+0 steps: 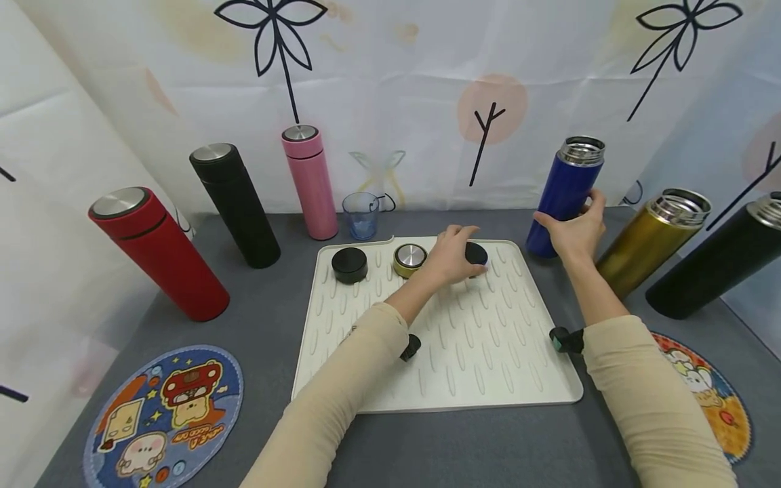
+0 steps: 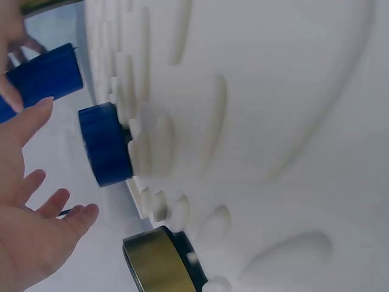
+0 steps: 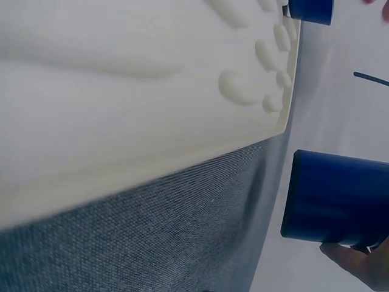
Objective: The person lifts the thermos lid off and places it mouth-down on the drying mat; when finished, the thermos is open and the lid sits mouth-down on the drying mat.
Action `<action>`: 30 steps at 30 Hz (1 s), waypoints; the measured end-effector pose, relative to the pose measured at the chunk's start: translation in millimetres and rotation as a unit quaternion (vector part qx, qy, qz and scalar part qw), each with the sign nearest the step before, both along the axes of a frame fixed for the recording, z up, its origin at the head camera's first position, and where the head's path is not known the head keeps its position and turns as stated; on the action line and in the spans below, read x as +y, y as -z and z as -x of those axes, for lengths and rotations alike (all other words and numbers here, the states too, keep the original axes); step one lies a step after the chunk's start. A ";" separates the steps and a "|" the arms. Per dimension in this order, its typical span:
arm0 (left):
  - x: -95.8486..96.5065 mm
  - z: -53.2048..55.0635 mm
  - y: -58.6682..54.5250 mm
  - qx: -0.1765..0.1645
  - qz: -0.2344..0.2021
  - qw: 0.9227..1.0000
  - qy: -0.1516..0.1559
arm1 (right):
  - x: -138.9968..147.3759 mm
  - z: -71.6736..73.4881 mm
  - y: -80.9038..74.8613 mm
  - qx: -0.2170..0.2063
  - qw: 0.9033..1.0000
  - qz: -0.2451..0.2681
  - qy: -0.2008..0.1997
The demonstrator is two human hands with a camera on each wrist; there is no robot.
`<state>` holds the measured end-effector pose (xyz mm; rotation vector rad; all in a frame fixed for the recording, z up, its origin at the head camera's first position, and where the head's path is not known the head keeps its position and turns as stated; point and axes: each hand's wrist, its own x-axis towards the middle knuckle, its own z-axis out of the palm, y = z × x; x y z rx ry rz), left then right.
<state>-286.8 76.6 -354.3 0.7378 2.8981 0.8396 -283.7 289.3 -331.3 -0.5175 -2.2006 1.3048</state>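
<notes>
The grey desk carries a cream ridged mat at its middle, red, black and pink flasks and a clear cup far left, blue, gold and black open flasks far right, and cartoon coasters at the near left and near right.

Mat front half free; gold lid, black lid crowd back edge

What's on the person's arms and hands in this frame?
Both arms wear long cream sleeves, left sleeve, right sleeve. The left hand and right hand are bare. Small black wrist cameras sit at each cuff: left, right.
</notes>
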 end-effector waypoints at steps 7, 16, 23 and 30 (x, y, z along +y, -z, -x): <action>-22.3 -5.9 -10.3 -0.006 -0.052 0.998 0.022 | 7.5 9.0 8.6 -0.009 1.000 0.014 0.011; -57.1 -16.8 -15.7 0.009 -0.124 0.991 0.045 | 11.0 17.8 14.5 0.004 1.000 0.001 0.018; -89.6 -31.5 -21.3 0.029 -0.154 0.984 0.080 | 12.6 23.6 16.3 0.008 1.000 -0.011 0.015; -120.1 -44.1 -26.7 0.020 -0.221 0.972 0.079 | 16.0 26.3 21.5 -0.003 1.000 -0.004 0.014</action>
